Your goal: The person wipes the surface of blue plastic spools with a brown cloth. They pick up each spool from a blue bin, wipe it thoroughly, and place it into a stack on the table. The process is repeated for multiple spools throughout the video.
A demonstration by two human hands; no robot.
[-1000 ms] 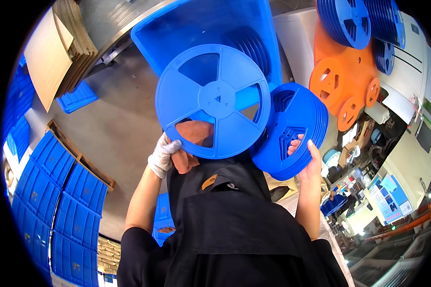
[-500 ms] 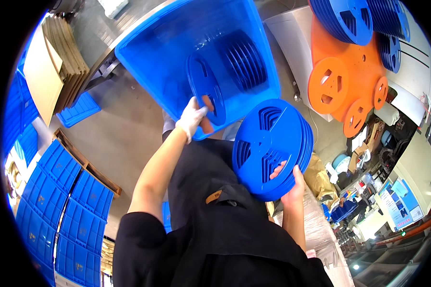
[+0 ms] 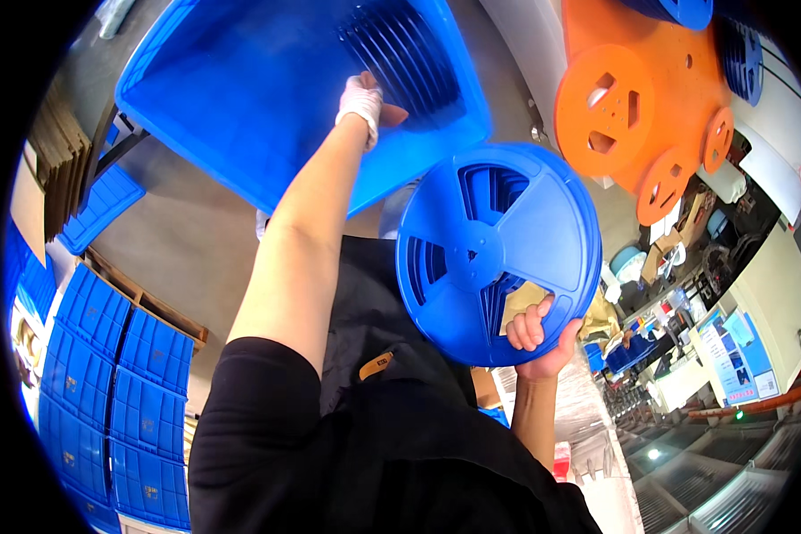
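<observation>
In my bare right hand (image 3: 543,343) is a stack of blue plastic reels (image 3: 543,205), held upright in front of my lap. The fingers hook through a lower window of the reels, with the thumb at the rim. My left hand (image 3: 362,109), in a white glove with bare fingertips, reaches into a blue bin (image 3: 240,169). Its fingers and thumb grip the near end of a row of blue reels (image 3: 405,62) standing on edge inside; the exact hold is blurred.
Right of the bin stands an orange panel (image 3: 676,98) with round orange discs (image 3: 603,107). More blue reels (image 3: 743,58) are at the upper right. Stacked blue crates (image 3: 107,392) fill the left, below cardboard sheets (image 3: 58,169). A cluttered bench (image 3: 667,347) lies right.
My left hand has moved up and deeper into the bin, bringing its single reel to the row. The reel stack in my right hand has turned more face-on and risen slightly.
</observation>
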